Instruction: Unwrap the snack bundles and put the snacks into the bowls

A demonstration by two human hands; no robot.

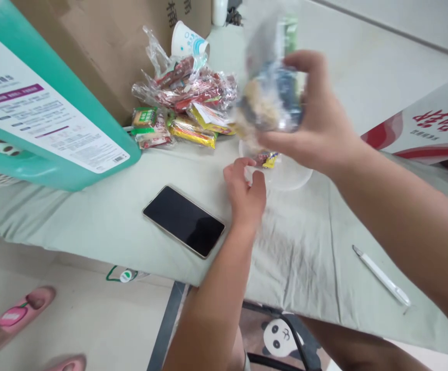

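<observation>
My right hand (pixel 316 118) is raised above the table, its thumb and fingers closed around a clear plastic container (pixel 264 103) with wrapped snacks inside. Motion smears the container, so its exact shape is hard to make out. Below it, a round translucent plastic dish or lid (pixel 293 176) rests on the cloth, with a small red and yellow snack packet (pixel 268 158) on it. My left hand (pixel 245 193) is at the dish's left edge, fingers bent and thumb apart, with nothing visible held. Whether its fingertips touch the packet cannot be made out.
A black-screened phone (pixel 185 220) lies left of my left forearm. Behind are a pile of wrapped snacks (pixel 193 98), a tipped paper cup (pixel 187 40) and a cardboard box (pixel 104 46). A large green jug (pixel 54 118) stands left; a white utility knife (pixel 382 275) lies right.
</observation>
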